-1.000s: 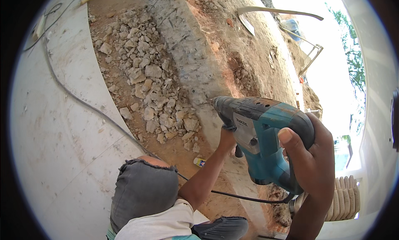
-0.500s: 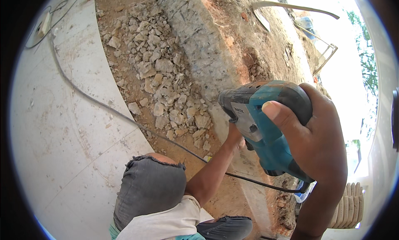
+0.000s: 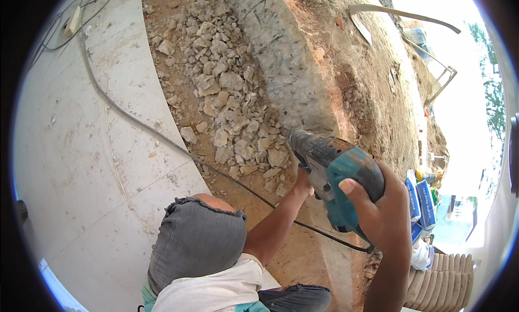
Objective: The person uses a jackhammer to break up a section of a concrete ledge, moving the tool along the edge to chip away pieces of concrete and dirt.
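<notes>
In the head view, your right hand (image 3: 381, 214) wraps the rear of the teal and black demolition hammer (image 3: 335, 171), thumb laid over the top of the housing and fingers curled round the far side, so it is closed firmly on the tool. Your left hand (image 3: 304, 185) reaches up under the front of the body and grips there, closed as well, though the housing hides most of its fingers. The tool sits low and right of centre, nose pointing up and left at the grey concrete strip (image 3: 281, 58), just beside the heap of broken rubble (image 3: 227, 101). Judge it as heavy, rigid and nose-weighted, with a hard dusty casing that may feel slick; it likely kicks and shakes, so keep one hand at the back and one close behind the nose, as you have them. Its black power cord (image 3: 162, 139) trails across the pale tiled floor (image 3: 81, 166) and under your forearm, near your bent knee (image 3: 197, 241) in torn grey trousers. Stacked sacks (image 3: 419, 204) stand at the lower right.
</notes>
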`<state>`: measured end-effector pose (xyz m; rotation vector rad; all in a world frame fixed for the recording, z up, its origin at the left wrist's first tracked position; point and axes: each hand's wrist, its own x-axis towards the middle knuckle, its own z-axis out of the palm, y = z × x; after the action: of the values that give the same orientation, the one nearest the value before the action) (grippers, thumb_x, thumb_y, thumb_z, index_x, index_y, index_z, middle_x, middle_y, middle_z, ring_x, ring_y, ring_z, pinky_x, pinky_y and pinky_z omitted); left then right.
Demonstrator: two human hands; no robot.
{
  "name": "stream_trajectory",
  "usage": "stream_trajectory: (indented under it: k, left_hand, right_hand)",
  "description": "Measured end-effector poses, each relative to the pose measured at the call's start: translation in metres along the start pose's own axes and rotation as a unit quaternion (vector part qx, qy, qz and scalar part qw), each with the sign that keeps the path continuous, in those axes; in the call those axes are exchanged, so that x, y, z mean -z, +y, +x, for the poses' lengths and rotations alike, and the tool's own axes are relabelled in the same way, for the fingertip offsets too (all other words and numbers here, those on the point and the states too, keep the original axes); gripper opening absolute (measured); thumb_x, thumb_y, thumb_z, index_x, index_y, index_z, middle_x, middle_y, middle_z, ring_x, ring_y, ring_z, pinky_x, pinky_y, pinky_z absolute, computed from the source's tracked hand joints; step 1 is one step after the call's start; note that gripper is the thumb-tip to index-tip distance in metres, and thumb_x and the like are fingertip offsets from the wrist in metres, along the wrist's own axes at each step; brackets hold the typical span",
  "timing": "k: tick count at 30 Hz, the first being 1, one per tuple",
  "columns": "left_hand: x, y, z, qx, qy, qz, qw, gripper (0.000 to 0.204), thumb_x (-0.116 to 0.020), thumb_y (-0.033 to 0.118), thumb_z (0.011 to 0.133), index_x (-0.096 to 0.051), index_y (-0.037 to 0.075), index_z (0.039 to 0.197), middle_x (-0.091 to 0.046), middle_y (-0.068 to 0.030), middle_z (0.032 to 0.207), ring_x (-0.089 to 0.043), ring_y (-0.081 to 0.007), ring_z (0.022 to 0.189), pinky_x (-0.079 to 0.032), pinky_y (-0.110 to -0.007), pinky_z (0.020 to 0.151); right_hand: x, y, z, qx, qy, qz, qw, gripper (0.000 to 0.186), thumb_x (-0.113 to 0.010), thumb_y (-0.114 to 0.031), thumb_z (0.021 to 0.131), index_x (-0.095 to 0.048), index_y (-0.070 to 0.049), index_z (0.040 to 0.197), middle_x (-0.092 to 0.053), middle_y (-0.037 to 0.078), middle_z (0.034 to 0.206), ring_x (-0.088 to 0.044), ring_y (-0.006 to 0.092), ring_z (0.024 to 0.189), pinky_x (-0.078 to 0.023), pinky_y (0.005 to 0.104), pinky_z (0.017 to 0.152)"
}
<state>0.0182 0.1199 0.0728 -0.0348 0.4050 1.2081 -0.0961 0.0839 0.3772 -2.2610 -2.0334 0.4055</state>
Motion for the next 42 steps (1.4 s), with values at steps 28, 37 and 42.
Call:
stream_trajectory:
  k: [28,37,42]
  left_hand:
    - [0.103,-0.106,-0.021,0.167,-0.137,-0.159,0.963,0.034,-0.059,0.03,0.098,-0.06,0.007,0.122,-0.067,-0.0064,0.106,-0.066,-0.017,0.097,-0.056,-0.032,0.085]
    - [0.062,-0.063,-0.032,0.113,-0.126,-0.111,0.979,0.031,-0.059,0.025,0.097,-0.06,0.008,0.123,-0.066,-0.0065,0.109,-0.065,-0.0172,0.097,-0.056,-0.033,0.083]
    - [0.055,-0.065,-0.026,0.118,-0.107,-0.13,0.979,0.028,-0.062,0.02,0.095,-0.061,0.007,0.12,-0.066,-0.0059,0.108,-0.065,-0.0162,0.095,-0.056,-0.032,0.08]
  right_hand:
    - [-0.039,0.008,-0.097,-0.016,0.011,-0.045,0.999,0.045,-0.079,-0.031,0.084,-0.055,0.003,0.1,-0.063,0.012,0.069,-0.063,0.0218,0.06,-0.05,0.0324,0.059]
    - [-0.018,-0.003,-0.062,-0.008,0.041,-0.029,0.999,0.054,-0.082,-0.042,0.079,-0.058,-0.003,0.106,-0.065,0.022,0.077,-0.065,0.045,0.071,-0.05,0.0449,0.06]
    - [-0.01,0.006,-0.056,-0.006,0.037,-0.017,0.999,0.049,-0.083,-0.038,0.079,-0.06,-0.002,0.102,-0.064,0.021,0.076,-0.065,0.0409,0.07,-0.051,0.0415,0.062]
